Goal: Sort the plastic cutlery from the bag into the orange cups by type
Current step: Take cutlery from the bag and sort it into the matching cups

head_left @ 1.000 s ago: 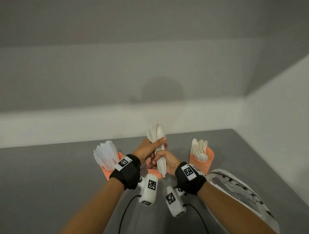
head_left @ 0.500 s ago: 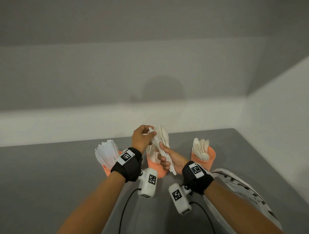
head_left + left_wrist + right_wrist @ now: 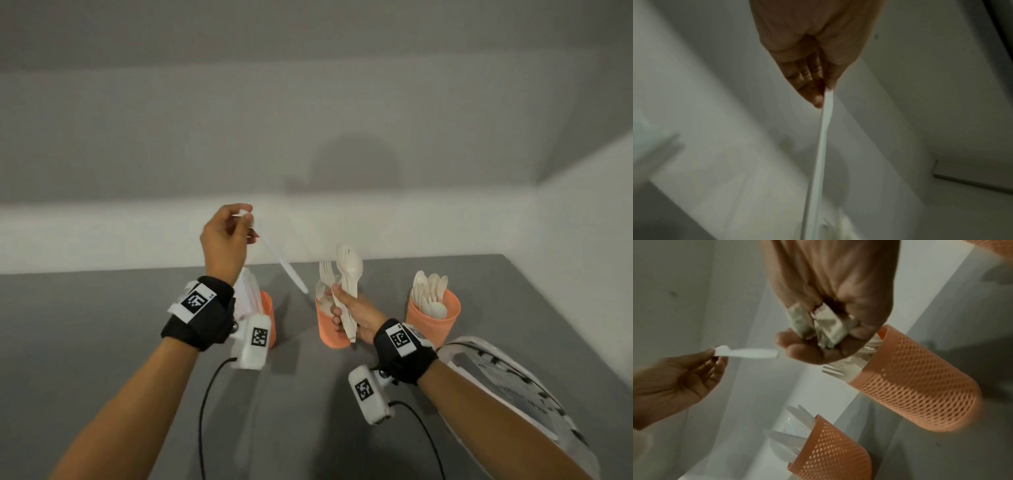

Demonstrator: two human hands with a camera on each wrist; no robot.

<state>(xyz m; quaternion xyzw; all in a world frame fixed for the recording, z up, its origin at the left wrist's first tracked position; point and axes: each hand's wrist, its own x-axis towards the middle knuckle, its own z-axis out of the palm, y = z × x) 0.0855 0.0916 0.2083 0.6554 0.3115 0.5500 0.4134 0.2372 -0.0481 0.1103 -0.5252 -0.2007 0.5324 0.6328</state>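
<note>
Three orange mesh cups stand in a row on the grey table: a left cup (image 3: 266,310) full of white knives, a middle cup (image 3: 327,325) with forks, a right cup (image 3: 433,317) with spoons. My left hand (image 3: 239,222) is raised above the left cup and pinches one white plastic knife (image 3: 282,262) by its end, blade slanting down to the right. My right hand (image 3: 346,310) grips a bundle of cream cutlery (image 3: 349,270), spoon bowls up, right in front of the middle cup. In the right wrist view the bundle's handle ends (image 3: 824,327) show inside the fist.
A clear printed plastic bag (image 3: 507,380) lies at the right behind my right forearm. White walls close the table at the back and the right. Two thin black cables (image 3: 205,394) trail from the wrist cameras across the near table.
My left hand has drawn one knife out of the bundle and lifted it up and to the left. My right hand keeps the rest and has moved slightly right.
</note>
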